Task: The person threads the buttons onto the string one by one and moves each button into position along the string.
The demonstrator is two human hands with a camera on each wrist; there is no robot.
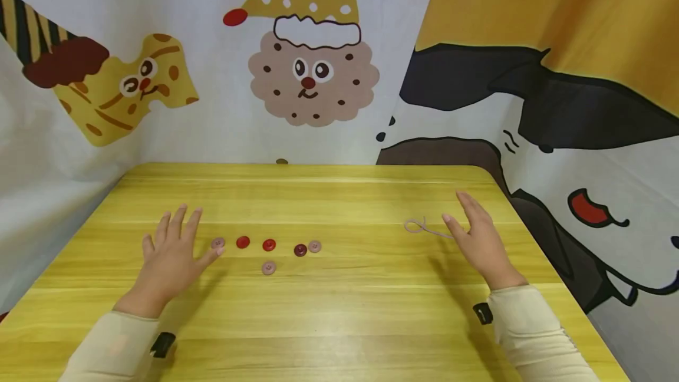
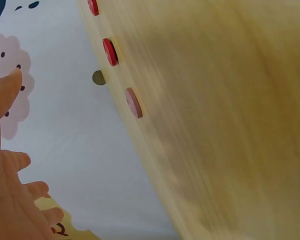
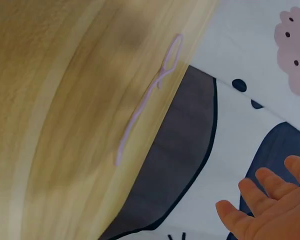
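Observation:
My left hand (image 1: pixel 172 258) hovers over the left of the table with its fingers spread, holding nothing. By its thumb lies a pinkish button (image 1: pixel 217 243), which also shows as a pink button (image 2: pixel 134 103) in the left wrist view. Rightward from it run a red button (image 1: pixel 243 242), another red button (image 1: pixel 269 244), a dark maroon button (image 1: pixel 300 250) and a pale pink button (image 1: pixel 315 246). One more pinkish button (image 1: pixel 269 267) sits nearer the front. Over the right side, my right hand (image 1: pixel 481 246) is raised with fingers extended. A thin pinkish-purple string (image 3: pixel 135 117) with a loop lies beside it.
The wood-grain table (image 1: pixel 329 323) has rounded far corners. A white curtain (image 1: pixel 212 134) with cartoon food prints hangs right behind it, and a large dog-like print (image 1: pixel 477 75) covers the right side. Black bands (image 1: pixel 163 345) circle both sleeves.

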